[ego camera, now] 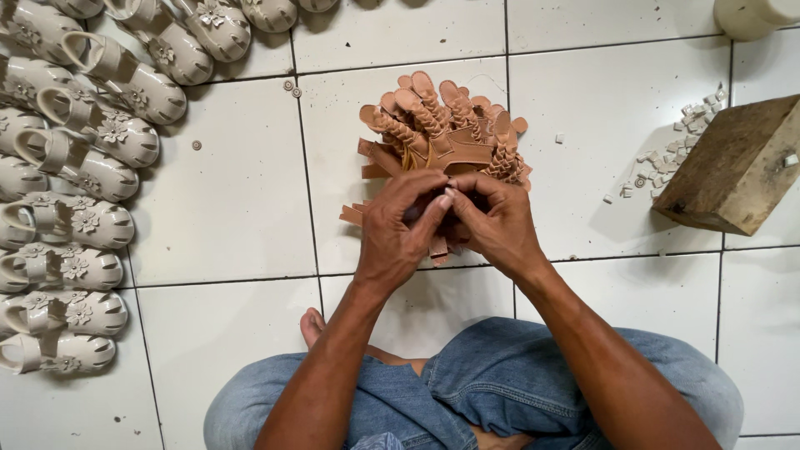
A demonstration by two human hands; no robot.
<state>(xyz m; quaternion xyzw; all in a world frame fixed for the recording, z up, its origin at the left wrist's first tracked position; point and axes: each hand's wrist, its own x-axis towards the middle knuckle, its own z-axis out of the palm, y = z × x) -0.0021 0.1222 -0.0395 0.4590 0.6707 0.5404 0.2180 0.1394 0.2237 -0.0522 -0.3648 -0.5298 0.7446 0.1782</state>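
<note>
Far left: rows of cream sandals [79,167] with flower trim, laid on the white tiled floor [225,208]. Centre: left hand [398,233] curled, fingertips pinched on a tan strap piece; right hand [493,223] likewise curled, fingers meeting the left's at the same piece. Just beyond them, touching, a pile of tan braided straps [442,133] on the tiles. Right: small white offcuts [667,158] scattered beside a wooden block [737,167].

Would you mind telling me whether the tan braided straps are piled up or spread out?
Piled up: the tan braided straps overlap in one heap on the white tiled floor, just beyond both hands.
</note>
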